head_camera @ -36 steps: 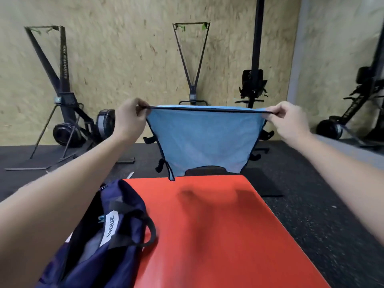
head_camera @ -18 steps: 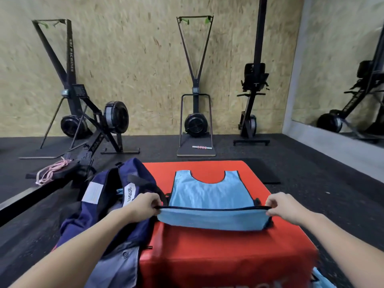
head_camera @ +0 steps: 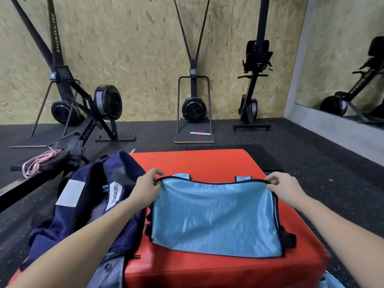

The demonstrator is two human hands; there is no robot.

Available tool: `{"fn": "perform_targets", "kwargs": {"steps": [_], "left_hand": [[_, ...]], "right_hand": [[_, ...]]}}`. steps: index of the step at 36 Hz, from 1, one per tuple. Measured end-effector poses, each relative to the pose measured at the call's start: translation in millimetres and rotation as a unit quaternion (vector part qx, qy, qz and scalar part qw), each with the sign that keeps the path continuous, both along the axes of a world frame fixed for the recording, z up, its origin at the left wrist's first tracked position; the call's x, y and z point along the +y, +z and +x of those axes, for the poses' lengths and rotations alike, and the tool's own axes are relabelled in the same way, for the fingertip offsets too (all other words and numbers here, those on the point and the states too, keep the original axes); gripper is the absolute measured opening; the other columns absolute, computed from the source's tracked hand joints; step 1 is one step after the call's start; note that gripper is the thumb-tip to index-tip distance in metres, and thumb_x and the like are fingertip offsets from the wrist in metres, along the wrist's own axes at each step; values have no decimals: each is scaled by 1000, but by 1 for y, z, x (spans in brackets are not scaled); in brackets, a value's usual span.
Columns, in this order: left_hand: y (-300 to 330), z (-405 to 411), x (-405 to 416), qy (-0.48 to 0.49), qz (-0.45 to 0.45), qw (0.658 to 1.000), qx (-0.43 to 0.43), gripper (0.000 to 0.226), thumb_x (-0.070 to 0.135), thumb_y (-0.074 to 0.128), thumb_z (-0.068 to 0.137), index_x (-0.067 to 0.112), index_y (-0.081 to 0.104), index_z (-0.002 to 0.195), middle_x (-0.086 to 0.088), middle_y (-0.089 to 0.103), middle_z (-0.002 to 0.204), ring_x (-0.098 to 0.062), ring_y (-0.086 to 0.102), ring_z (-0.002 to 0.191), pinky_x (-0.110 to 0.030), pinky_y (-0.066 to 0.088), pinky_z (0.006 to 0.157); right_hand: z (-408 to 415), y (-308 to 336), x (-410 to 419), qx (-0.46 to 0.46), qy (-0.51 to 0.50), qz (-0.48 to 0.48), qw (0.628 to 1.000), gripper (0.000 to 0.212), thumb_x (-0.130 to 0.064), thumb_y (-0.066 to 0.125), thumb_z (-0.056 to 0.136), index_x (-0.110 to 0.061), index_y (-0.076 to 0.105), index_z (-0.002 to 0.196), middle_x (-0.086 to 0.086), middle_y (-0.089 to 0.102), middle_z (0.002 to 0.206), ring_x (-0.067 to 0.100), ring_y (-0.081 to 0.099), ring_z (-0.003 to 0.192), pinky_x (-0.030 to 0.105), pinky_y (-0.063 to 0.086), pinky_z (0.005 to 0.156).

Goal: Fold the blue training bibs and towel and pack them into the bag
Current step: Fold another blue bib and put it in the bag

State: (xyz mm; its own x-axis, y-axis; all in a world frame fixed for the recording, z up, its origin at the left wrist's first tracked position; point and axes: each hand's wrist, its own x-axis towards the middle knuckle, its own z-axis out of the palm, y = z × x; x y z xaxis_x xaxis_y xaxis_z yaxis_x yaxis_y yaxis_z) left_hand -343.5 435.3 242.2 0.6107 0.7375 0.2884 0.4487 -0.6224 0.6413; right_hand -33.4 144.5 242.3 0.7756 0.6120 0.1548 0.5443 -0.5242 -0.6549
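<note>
1. Near right corner, floor level: a scrap of light-blue fabric [head_camera: 330,280] shows beside the red foam box [head_camera: 218,271]; cut off by the frame edge, kind cannot be told.
2. Blue training bib [head_camera: 216,217] lies flat on top of the red foam box, folded over on itself, black trim round its edges. Two strap ends show just past the folded far edge.
3. Left hand [head_camera: 146,187] pinches the bib's far-left corner, thumb and fingers closed on the black trim.
4. Right hand [head_camera: 284,189] pinches the far-right corner of the same edge in the same way. Both forearms reach in from the near edge of the frame.
5. Navy bag [head_camera: 83,206] stands open, touching the box's left side; a white label reading "LIQUE" on it. Grey cloth with a button [head_camera: 108,267] lies at its near end.
6. Left of the bag: a pink cord [head_camera: 37,165] coiled on the rail of a rowing machine [head_camera: 87,125].
7. Behind the box: a black floor mat [head_camera: 259,156].
8. Farther back: a ski trainer [head_camera: 194,104] with a pink-and-white roller [head_camera: 200,133] on its base board.
9. Rear: upright machines against a chipboard wall [head_camera: 135,48]; a mirror [head_camera: 342,59] at the right.
</note>
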Motion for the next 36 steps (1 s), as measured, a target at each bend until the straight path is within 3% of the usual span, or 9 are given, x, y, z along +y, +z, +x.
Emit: {"fn": "perform_targets", "kwargs": {"steps": [5, 9, 14, 16, 19, 21, 30, 34, 36], "left_hand": [[-23, 48, 31, 49, -6, 998, -24, 21, 12, 53, 95, 20, 60, 114, 9, 61, 78, -1, 52, 72, -25, 37, 68], [-49, 82, 58, 73, -21, 997, -17, 22, 12, 51, 96, 18, 61, 114, 2, 65, 87, -15, 54, 77, -28, 37, 73], [-82, 113, 85, 80, -45, 996, 11, 19, 12, 52, 96, 19, 61, 110, -3, 67, 91, -13, 55, 70, -29, 39, 67], [-98, 119, 94, 79, -54, 995, 32, 18, 13, 55, 94, 19, 61, 110, -7, 71, 94, -22, 62, 77, -31, 41, 68], [-116, 123, 104, 85, -60, 992, 70, 24, 16, 61, 92, 11, 66, 114, -11, 72, 102, -30, 64, 99, -29, 37, 76], [-120, 123, 108, 89, -57, 991, 80, 23, 17, 64, 91, 11, 70, 113, -10, 73, 106, -29, 65, 102, -25, 37, 77], [-88, 124, 115, 103, -29, 994, 3, 16, 16, 64, 89, 18, 73, 103, 4, 69, 90, -15, 63, 89, -21, 36, 76], [-74, 141, 125, 106, -11, 994, -10, 15, 14, 63, 92, 12, 71, 104, 7, 65, 84, -1, 55, 68, -9, 34, 64], [-74, 147, 129, 100, -25, 995, 4, 22, 15, 64, 92, 9, 69, 112, 2, 69, 88, -7, 62, 77, -9, 39, 73]], "right_hand": [[35, -23, 41, 12, -16, 24, 1000, 21, -7, 68, 85, -28, 66, 85, -7, 66, 84, 18, 61, 90, 27, 40, 81], [64, -50, 73, 14, -29, 28, 999, 16, -9, 68, 85, -26, 67, 86, -1, 71, 90, 18, 62, 91, 27, 41, 81], [91, -86, 101, 16, -45, 23, 999, 12, -9, 70, 87, -13, 71, 98, 1, 67, 91, 19, 61, 91, 26, 40, 82], [97, -101, 107, 33, -42, 2, 999, 12, -15, 72, 87, -12, 71, 99, 2, 67, 91, 19, 61, 92, 25, 37, 79], [101, -118, 111, 51, -43, -12, 998, 18, -23, 77, 86, -11, 73, 99, 3, 69, 91, 17, 60, 88, 24, 36, 76], [102, -121, 110, 45, -44, -7, 998, 14, -23, 77, 86, -12, 74, 95, 2, 69, 88, 17, 60, 85, 25, 36, 75], [118, -86, 110, 53, -63, 81, 993, 10, -25, 81, 82, -24, 76, 90, -14, 68, 80, 11, 64, 83, 26, 42, 82], [126, -69, 128, 38, -70, 89, 993, 11, -26, 78, 84, -20, 75, 92, -5, 68, 80, 16, 64, 87, 26, 40, 82], [127, -70, 136, 26, -79, 73, 994, 19, -28, 74, 88, -14, 74, 101, 3, 71, 89, 21, 65, 95, 26, 39, 85]]}}
